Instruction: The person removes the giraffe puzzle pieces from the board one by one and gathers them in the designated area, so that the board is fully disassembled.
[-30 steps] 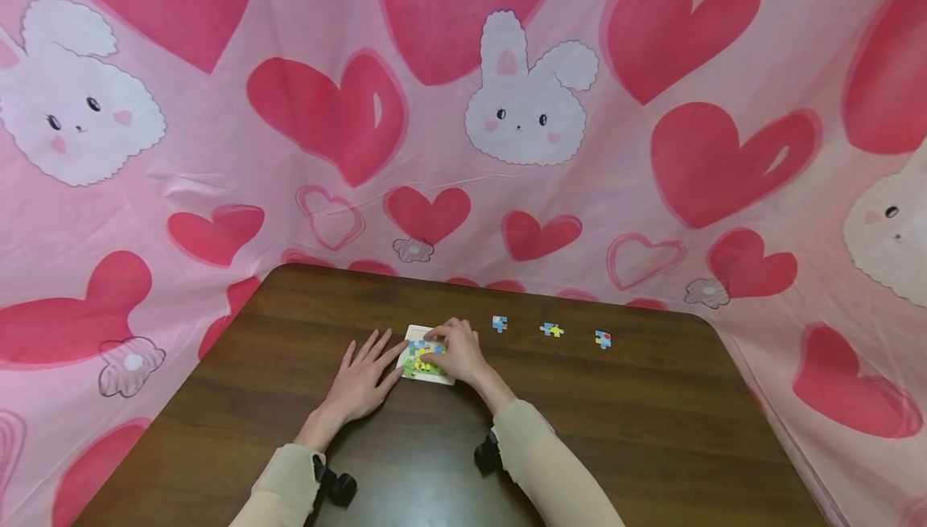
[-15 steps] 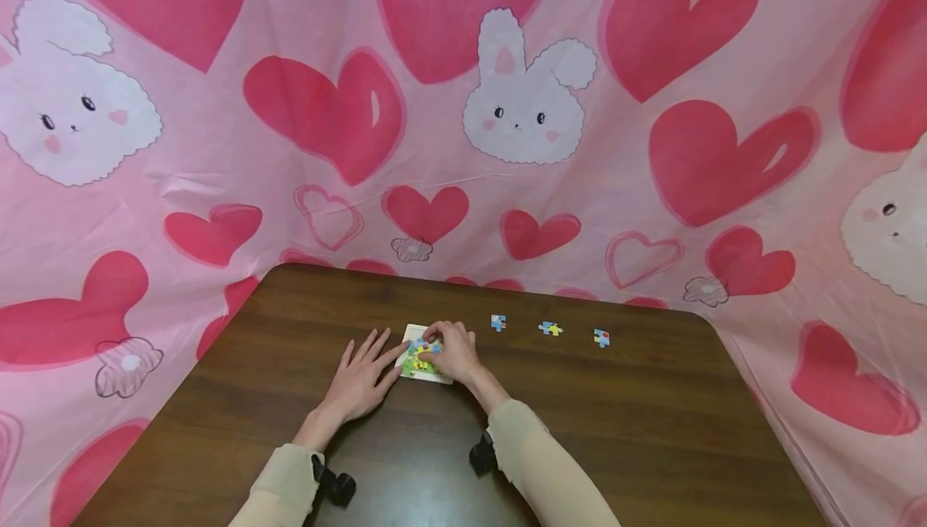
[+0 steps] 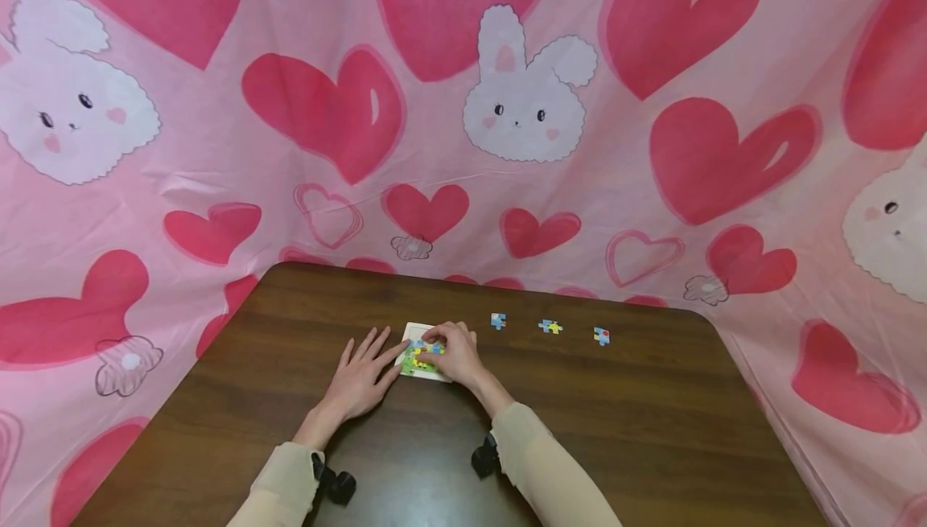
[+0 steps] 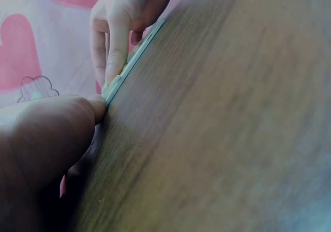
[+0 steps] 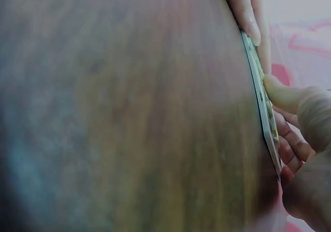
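A small jigsaw puzzle point(image 3: 416, 356) with a white-framed board point(image 3: 418, 327) lies on the table, green, yellow and blue pieces within it. My left hand point(image 3: 356, 382) lies flat to its left with fingers spread; index finger and thumb touch the board's left side. Over the puzzle's right part, my right hand point(image 3: 456, 354) bends its thumb and index finger about a puzzle piece, mostly hidden under the hand. From the side, the right wrist view has the right thumb point(image 5: 284, 95) on the puzzle's top, with the board point(image 5: 262, 105) seen edge-on.
Three loose puzzle pieces lie apart in a row to the right: a blue-and-white one point(image 3: 498, 321), a blue-and-yellow one point(image 3: 550, 327) and a blue one with red point(image 3: 602, 336). A pink heart-and-rabbit cloth point(image 3: 434, 133) hangs behind the brown wooden table point(image 3: 615, 414).
My right hand shifts very slightly over the puzzle. The left hand keeps its place at the board, and the loose pieces stay where they are.
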`<state>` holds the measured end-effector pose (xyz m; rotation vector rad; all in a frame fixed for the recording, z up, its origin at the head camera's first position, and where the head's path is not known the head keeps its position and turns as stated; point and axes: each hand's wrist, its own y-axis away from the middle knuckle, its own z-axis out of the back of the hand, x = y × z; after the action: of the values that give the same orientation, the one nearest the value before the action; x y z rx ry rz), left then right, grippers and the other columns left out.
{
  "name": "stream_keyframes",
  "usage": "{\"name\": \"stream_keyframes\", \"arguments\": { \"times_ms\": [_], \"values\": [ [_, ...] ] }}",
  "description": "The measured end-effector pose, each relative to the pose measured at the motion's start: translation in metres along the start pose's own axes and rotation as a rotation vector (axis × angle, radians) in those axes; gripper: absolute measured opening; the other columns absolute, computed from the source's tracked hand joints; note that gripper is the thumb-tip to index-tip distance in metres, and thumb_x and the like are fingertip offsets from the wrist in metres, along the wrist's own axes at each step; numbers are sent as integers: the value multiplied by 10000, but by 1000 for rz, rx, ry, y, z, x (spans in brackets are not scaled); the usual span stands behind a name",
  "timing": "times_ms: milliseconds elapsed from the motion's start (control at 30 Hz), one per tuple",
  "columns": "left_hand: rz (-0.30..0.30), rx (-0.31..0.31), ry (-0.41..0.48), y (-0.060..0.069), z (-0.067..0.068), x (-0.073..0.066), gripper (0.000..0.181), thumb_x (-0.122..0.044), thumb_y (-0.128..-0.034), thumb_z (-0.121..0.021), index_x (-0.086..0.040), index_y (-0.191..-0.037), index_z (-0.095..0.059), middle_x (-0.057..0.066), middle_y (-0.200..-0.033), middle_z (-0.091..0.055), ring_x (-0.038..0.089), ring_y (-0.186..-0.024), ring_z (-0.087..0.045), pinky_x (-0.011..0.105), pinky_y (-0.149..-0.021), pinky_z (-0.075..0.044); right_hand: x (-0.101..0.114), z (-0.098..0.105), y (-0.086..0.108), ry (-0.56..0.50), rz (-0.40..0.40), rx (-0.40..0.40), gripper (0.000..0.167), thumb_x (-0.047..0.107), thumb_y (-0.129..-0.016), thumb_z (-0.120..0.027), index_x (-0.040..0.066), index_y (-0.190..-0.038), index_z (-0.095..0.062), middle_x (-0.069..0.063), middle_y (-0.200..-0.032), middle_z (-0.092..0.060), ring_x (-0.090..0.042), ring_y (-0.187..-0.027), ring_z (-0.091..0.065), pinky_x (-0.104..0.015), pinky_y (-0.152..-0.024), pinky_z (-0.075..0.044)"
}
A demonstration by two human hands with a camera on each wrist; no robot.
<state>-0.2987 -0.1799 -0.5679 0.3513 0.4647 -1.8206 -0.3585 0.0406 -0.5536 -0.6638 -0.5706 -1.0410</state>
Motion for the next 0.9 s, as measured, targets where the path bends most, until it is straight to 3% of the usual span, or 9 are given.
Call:
{"name": "stream_keyframes", "arguments": {
  "times_ms": [367,500,733,900],
  "values": [
    [-14,-8,-13,-1,-1,1,560,-397,-1115,-599,-220,-1642,-536,209,-1774,-382,476,-1680,-273,781,-1324,-114,-3,6,-2,-68,-20,-32,239,194,-907,-919,73,-1093,-830,-104,-1073,-749,-232,-1032,-566,-380,-938,-335],
    [-26,-28,-5,0,0,1,558,-402,-1114,-602,-210,-1634,-544,221,-1760,-401,495,-1660,-295,794,-1308,-133,-5,18,-2,-89,-9,-66,241,185,-904,-919,72,-1098,-832,-112,-1044,-740,-256,-1002,-583,-344,-906,-376],
    [3,8,-4,1,2,-1,565,-360,-1123,-605,-205,-1658,-511,197,-1794,-348,466,-1697,-235,780,-1326,-94,-13,42,3,-143,19,-100,232,147,-910,-909,34,-1095,-824,-160,-1043,-749,-328,-965,-664,-286,-838,-495],
    [14,24,9,0,3,-1,558,-352,-1130,-599,-203,-1660,-510,193,-1803,-327,459,-1706,-214,776,-1331,-73,-22,58,9,-190,3,-137,223,96,-891,-917,20,-1079,-824,-167,-989,-754,-219,-889,-692,-241,-814,-544]
  ]
}}
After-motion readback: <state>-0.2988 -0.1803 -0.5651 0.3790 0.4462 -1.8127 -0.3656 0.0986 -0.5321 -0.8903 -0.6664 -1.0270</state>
